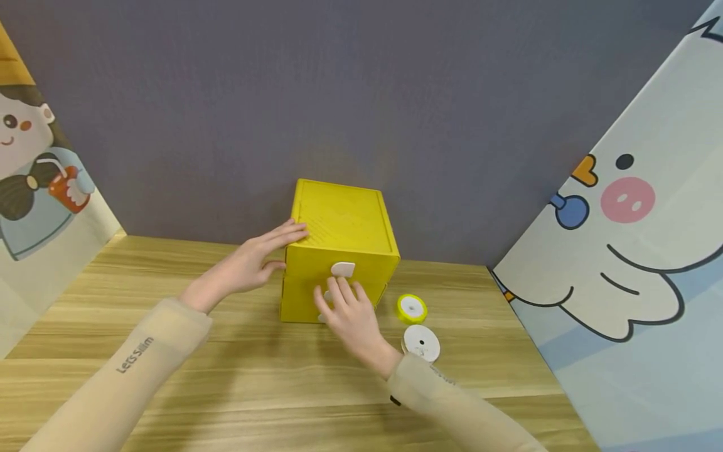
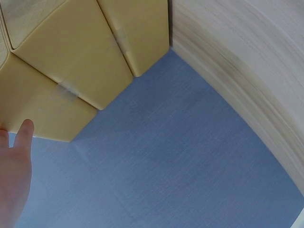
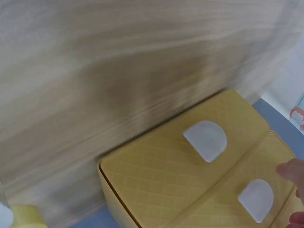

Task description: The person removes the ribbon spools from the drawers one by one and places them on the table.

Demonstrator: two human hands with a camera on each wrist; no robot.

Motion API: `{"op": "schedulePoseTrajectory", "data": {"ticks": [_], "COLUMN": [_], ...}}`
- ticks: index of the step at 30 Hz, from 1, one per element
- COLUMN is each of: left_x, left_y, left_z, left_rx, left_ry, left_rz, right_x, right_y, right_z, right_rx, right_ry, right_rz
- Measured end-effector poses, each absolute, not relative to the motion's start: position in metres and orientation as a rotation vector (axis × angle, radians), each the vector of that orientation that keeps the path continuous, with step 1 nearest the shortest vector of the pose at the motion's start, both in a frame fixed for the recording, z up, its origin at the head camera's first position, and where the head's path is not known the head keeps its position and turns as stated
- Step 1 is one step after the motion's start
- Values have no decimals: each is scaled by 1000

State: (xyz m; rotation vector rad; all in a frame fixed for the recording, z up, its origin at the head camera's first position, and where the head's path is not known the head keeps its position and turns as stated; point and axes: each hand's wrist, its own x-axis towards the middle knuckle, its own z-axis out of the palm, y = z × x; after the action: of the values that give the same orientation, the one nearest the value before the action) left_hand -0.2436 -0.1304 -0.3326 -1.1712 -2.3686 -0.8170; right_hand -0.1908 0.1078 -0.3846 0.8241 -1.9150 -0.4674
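A yellow drawer box [image 1: 344, 220] stands on the wooden table, its stacked drawers shut and fitted with pale half-round handles. My left hand [image 1: 248, 263] rests its fingers on the top left edge, thumb by the left side. At the front, my right hand [image 1: 353, 317] has its fingertips at the lower edge of the top handle [image 1: 342, 269], thumb apart from the fingers. In the right wrist view two lower handles show, the bottom handle [image 3: 206, 140] and the middle handle [image 3: 257, 200]; the fingers [image 3: 292, 172] there are partly cut off.
Right of the box lie a yellow-rimmed spool [image 1: 412, 308] and a white spool [image 1: 422, 343], close to my right forearm. A grey-blue wall panel [image 1: 339, 94] rises behind. Cartoon-printed panels [image 1: 632, 238] flank the wooden table [image 1: 271, 389].
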Motion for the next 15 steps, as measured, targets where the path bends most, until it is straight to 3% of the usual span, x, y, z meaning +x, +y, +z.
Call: {"op": "schedulePoseTrajectory", "data": {"ticks": [15], "left_x": [-247], "left_y": [-131], "left_z": [-335], "left_rx": [-1173], "left_ry": [-2367], "left_rz": [-821], "right_x": [-201], "right_y": [106], "right_z": [-405], "right_rx": [827], "right_ry": [-1897], "right_rz": [-442]}}
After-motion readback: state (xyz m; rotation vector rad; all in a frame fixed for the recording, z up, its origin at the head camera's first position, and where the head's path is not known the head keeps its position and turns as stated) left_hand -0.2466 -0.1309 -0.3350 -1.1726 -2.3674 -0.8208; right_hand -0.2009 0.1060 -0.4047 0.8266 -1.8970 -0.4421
